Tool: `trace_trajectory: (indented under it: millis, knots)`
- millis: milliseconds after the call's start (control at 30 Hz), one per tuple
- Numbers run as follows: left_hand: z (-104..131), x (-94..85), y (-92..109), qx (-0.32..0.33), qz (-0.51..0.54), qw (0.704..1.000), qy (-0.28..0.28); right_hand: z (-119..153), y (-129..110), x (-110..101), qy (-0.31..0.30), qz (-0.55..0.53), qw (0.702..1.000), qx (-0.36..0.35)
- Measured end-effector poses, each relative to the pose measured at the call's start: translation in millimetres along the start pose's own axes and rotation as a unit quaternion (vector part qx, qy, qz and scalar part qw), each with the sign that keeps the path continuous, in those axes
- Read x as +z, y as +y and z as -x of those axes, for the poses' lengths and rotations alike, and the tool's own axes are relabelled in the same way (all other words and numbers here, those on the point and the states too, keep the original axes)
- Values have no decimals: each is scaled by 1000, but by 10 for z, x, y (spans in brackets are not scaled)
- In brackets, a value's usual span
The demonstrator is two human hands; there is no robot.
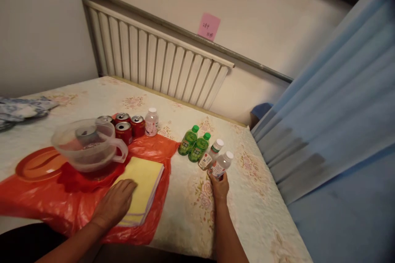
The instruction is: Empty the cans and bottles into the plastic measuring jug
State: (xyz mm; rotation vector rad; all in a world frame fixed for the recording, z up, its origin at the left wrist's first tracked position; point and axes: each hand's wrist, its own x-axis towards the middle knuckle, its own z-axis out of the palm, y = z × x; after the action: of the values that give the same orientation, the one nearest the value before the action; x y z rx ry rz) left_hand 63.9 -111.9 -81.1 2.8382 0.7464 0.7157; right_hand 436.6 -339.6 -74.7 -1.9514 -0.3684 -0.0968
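My left hand (115, 201) lies palm down on the left part of a folded yellow cloth (143, 181), its fingers stretched over it. The cloth rests on a red plastic bag (159, 213). Farther right, my right hand (220, 184) has its fingers around the lower part of a clear bottle with a white cap (222, 162). Beside that bottle stand a smaller white-capped bottle (214, 151) and two green bottles (188, 140) (199, 148), all in a row on the flowered tablecloth (188, 197).
A clear plastic jug (89, 150) with a handle stands by an orange lid (43, 164) on the left. Behind it are several red cans (137, 125) and a pink-labelled bottle (151, 122). Crumpled patterned fabric (21, 111) lies at the far left; a blue curtain (333, 90) hangs right.
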Motion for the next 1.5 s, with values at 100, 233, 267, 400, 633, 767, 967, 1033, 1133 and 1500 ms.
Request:
trace_trajectory:
  millis: [100,233,267,400,633,767,967,1033,1133,1500]
  knots:
    - [-4,-39,40,-5,9,1000,1,13,-17,-11,-3,-2,1000,-2]
    - [-15,-96,95,-9,8,1000,-8,23,-36,-12,-9,-12,1000,0]
    - [-18,-110,108,-11,8,1000,-12,27,-36,-13,-7,-16,1000,2]
    - [-16,-138,142,-22,17,999,-20,113,-18,-61,48,-16,998,25]
    - [25,-76,130,-38,37,998,-21,655,-46,-107,127,20,991,38]
    - [54,-25,121,-41,40,998,-20,847,-476,210,29,-27,999,-14]
    - [122,144,68,-38,49,998,-6,544,-1739,1150,-189,-87,959,-190]
    - [151,235,45,-36,43,998,4,362,-2109,1525,-204,-80,950,-222]
    - [192,369,23,-27,31,999,30,135,-2539,2045,-210,-58,937,-272]
    - [228,400,39,-35,48,998,8,3,-3315,2833,-249,281,836,-400]
